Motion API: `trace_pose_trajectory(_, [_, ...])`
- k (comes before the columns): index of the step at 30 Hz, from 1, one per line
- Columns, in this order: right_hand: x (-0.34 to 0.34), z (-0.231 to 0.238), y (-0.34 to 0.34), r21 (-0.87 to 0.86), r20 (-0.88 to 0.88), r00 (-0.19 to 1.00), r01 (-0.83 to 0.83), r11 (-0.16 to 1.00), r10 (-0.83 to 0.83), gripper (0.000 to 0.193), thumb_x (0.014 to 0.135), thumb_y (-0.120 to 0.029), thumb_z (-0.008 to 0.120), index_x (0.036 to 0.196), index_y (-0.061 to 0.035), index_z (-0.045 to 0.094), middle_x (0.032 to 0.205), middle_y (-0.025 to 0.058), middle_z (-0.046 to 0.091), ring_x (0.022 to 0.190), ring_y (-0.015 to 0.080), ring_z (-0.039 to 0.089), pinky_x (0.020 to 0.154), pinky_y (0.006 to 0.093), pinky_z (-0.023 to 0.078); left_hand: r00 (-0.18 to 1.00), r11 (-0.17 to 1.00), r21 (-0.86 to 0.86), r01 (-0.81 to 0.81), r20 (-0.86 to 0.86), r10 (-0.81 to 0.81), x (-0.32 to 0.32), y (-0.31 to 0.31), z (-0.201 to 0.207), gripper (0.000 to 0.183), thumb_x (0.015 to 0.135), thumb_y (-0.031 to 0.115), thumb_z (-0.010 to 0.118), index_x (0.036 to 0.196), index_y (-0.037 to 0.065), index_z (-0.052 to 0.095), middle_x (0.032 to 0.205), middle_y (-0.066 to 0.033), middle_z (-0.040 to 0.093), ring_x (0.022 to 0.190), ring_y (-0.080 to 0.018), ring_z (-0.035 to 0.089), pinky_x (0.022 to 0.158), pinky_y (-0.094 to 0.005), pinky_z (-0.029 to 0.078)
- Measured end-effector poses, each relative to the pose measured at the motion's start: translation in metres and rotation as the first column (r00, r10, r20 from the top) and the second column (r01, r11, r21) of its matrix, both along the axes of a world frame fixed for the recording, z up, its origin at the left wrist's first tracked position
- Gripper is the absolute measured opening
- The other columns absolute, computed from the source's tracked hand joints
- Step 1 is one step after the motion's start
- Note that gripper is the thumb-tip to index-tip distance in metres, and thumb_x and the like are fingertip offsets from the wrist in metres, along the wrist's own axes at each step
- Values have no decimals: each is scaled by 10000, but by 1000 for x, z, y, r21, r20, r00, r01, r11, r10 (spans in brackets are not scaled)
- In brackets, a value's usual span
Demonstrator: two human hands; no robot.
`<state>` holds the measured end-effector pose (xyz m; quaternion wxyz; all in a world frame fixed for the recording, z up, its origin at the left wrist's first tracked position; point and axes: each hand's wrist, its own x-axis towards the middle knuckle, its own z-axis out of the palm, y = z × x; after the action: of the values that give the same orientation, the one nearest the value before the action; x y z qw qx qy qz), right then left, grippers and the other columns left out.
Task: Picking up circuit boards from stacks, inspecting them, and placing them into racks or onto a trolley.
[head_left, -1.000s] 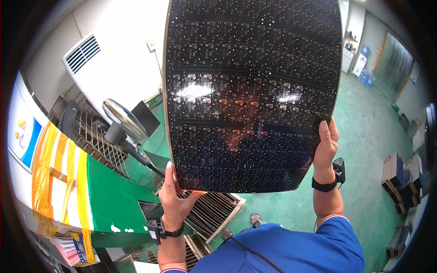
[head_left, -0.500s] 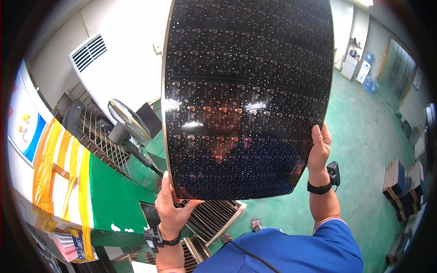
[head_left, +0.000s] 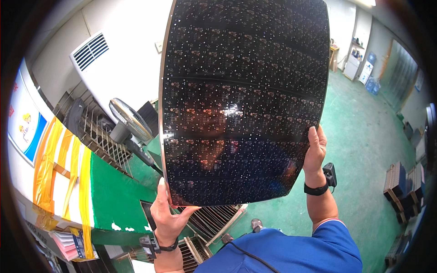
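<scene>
A large, dark, glossy circuit board panel (head_left: 241,104) is held up in front of me, covered with rows of small holes and copper-coloured patterns. My left hand (head_left: 168,214) grips its lower left corner, with the thumb along the left edge and a finger under the bottom edge. On the lower right edge, my right hand (head_left: 315,150) is closed, its thumb at the front; the other fingers are partly hidden behind the panel. Both wrists wear black straps with small devices. Reflections of lights show on the panel's surface.
To the left stands a green table (head_left: 118,195) with yellow-taped boxes (head_left: 61,173). A fan (head_left: 129,120) is beside a metal rack (head_left: 102,141). Below the panel sits a slotted rack (head_left: 216,220). Stacks of dark panels (head_left: 403,191) lie at far right on the green floor (head_left: 359,150).
The panel has tilted slightly and its lower edge has come a little lower. Both hands have shifted slightly left with it, keeping their hold.
</scene>
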<state>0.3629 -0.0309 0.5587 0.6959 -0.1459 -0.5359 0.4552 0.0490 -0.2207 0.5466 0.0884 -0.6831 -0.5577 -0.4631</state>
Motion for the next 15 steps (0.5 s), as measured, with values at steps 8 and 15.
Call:
trace_pose_trajectory(8, [-13, -16, 6, -102, -40, 998, -49, 994, 45, 336, 978, -210, 480, 1222, 17, 524, 1113, 69, 620, 973, 111, 577, 863, 252, 451, 1000, 1000, -12, 19, 9, -19, 0, -15, 12, 1022, 595, 305, 868, 1348, -112, 316, 1048, -211, 647, 866, -284, 682, 722, -322, 543])
trace_pose_trajectory(15, [-18, -41, 12, -165, -20, 998, -62, 984, 60, 323, 983, -214, 471, 1203, 14, 534, 1085, 57, 621, 933, 113, 570, 835, 246, 448, 955, 962, -184, 203, 252, -154, 4, -33, 36, 986, 619, 148, 870, 1378, -98, 291, 1214, -220, 576, 1006, -221, 631, 803, -301, 527])
